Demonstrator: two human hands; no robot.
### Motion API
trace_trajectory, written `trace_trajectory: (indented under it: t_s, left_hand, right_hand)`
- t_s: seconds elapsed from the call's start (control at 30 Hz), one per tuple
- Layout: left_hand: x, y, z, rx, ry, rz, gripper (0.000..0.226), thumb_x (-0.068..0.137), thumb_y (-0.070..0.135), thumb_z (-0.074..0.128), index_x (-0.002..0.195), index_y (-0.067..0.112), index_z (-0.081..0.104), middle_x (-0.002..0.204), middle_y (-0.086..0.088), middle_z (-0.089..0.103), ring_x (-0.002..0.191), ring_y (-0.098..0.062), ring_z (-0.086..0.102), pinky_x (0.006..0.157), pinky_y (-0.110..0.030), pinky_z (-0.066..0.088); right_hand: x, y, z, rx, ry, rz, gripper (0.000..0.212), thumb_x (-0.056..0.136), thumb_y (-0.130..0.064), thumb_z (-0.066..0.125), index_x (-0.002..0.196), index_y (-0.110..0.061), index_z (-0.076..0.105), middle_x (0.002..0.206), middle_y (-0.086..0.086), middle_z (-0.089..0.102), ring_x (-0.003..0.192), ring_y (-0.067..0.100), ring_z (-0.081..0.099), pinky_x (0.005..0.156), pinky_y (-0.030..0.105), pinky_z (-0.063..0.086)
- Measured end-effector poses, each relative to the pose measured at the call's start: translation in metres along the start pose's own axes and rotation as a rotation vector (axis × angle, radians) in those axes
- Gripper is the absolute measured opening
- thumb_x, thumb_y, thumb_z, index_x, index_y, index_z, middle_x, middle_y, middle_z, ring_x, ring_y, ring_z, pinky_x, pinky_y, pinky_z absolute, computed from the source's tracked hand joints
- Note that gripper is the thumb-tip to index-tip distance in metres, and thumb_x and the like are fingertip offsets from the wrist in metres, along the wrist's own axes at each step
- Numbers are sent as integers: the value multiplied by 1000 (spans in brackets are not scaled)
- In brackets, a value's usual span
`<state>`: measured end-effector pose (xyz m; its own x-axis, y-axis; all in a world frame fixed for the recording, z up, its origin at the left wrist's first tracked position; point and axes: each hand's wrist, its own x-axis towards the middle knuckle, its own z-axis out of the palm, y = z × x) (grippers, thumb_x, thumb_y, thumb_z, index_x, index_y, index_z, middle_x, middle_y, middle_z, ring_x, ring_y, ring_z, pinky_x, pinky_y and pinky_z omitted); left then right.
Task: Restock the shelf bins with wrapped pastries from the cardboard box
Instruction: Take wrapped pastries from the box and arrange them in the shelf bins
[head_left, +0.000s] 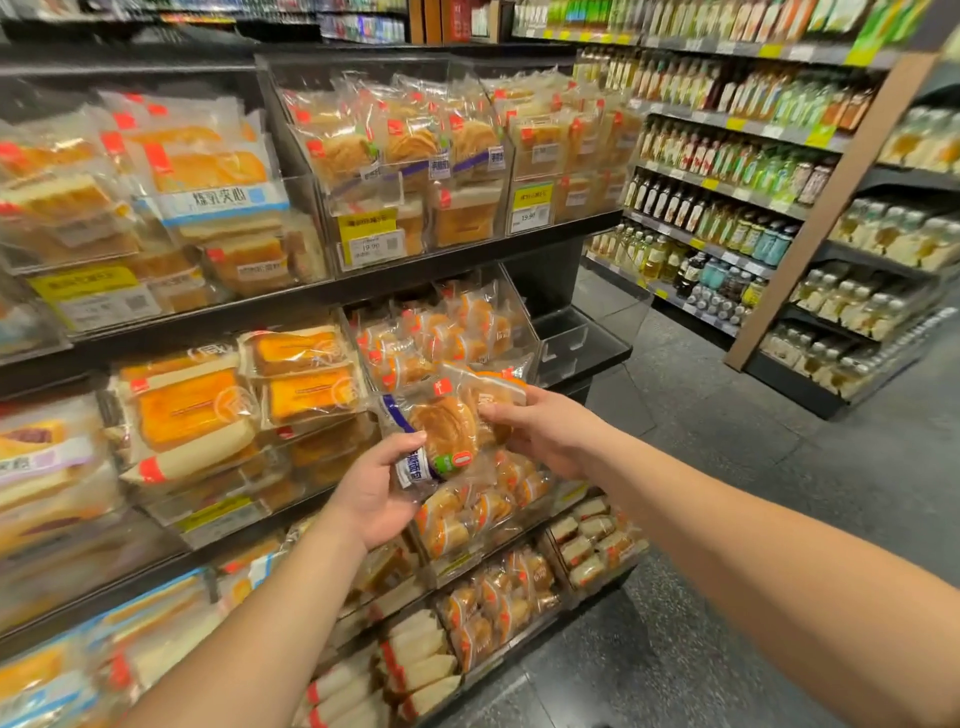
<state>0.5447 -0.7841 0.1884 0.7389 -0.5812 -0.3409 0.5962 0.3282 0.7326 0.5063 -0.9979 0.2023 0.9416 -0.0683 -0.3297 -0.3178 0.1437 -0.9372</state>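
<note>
Looks like mid-restock to me. Both hands are on one wrapped pastry (447, 434) out in front of the shelf: left hand (376, 496) pinches its lower edge at 7 o'clock, right hand (545, 434) grips the side at 3. Most bins already look pretty full, but the clear bin (587, 332) up at 1 o'clock has nothing in it. Cardboard box isn't in shot, so can't say what's left.

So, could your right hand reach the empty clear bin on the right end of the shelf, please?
Probably yes: the empty clear bin sits just above the right hand with nothing between, though that hand is holding a wrapped pastry.
</note>
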Motion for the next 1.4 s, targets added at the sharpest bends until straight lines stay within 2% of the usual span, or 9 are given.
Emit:
trace_trajectory:
  t_s: [0.13, 0.3, 0.47, 0.63, 0.77, 0.9, 1.0, 1.2, 1.4]
  left_hand:
    - [28, 7, -2, 146, 82, -6, 40, 74, 11, 63, 114, 2, 61, 100, -17, 69, 80, -26, 70, 75, -38, 53]
    - [66, 23, 5, 423, 166, -2, 37, 82, 3, 65, 118, 2, 65, 114, -16, 71, 110, -34, 66, 104, -47, 46]
    - [106, 36, 31, 641, 244, -32, 36, 80, 9, 72, 116, 12, 66, 110, -5, 74, 111, -23, 66, 109, -47, 39]
    - [139, 49, 62, 1435, 316, -116, 74, 83, 39, 74, 147, 23, 43, 148, 7, 46, 133, -16, 46, 106, -31, 36]
    - [161, 44, 70, 1675, 221, -36, 64, 84, 37, 70, 143, 26, 49, 157, 14, 28, 139, -9, 31, 112, -30, 32]
    - [173, 33, 70, 1722, 229, 39, 45, 82, 26, 70, 126, 33, 61, 160, 14, 15, 147, -12, 4, 119, -39, 17]
    - [177, 26, 67, 1745, 279, 35, 32, 82, 26, 70, 112, 33, 62, 162, 16, 9, 150, -15, -4, 121, -44, 15]
    - [177, 28, 63, 1821, 343, 69, 45, 84, 28, 68, 129, 29, 61, 160, 15, 15, 147, -14, 3, 120, -40, 16]
    - [177, 29, 61, 1829, 359, 86, 41, 84, 29, 66, 125, 29, 62, 159, 15, 17, 144, -14, 8, 118, -40, 20]
  right_hand:
    - [30, -26, -39, -218, 34, 6, 64, 79, -30, 82, 134, -16, 53, 120, 2, 70, 109, 19, 69, 96, 39, 55]
    - [75, -91, -94, -749, 66, -8, 41, 82, -40, 79, 115, -27, 57, 109, -5, 69, 94, 10, 66, 83, 28, 55]
    - [133, -141, -124, -1176, 71, 18, 64, 82, -45, 76, 137, -19, 55, 121, 2, 65, 107, 21, 63, 96, 34, 50]
    - [187, -159, -127, -1478, -63, 94, 52, 79, -47, 76, 119, -15, 67, 108, 5, 68, 95, 25, 67, 94, 41, 54]
    - [218, -158, -119, -1609, -217, 89, 40, 83, -40, 76, 112, -14, 68, 99, 4, 67, 88, 22, 66, 87, 37, 54]
    - [237, -152, -106, -1752, -366, 61, 46, 85, -42, 74, 119, -12, 66, 110, 5, 65, 101, 24, 63, 87, 34, 51]
    - [242, -151, -102, -1768, -420, 3, 54, 85, -43, 74, 127, -12, 63, 121, 5, 64, 108, 25, 61, 90, 34, 49]
    - [243, -150, -103, -1757, -461, -113, 55, 87, -43, 72, 131, -12, 60, 120, 4, 62, 105, 22, 58, 84, 31, 45]
    - [242, -147, -101, -1731, -458, -141, 56, 88, -40, 73, 134, -13, 56, 117, 2, 59, 101, 18, 54, 84, 29, 43]
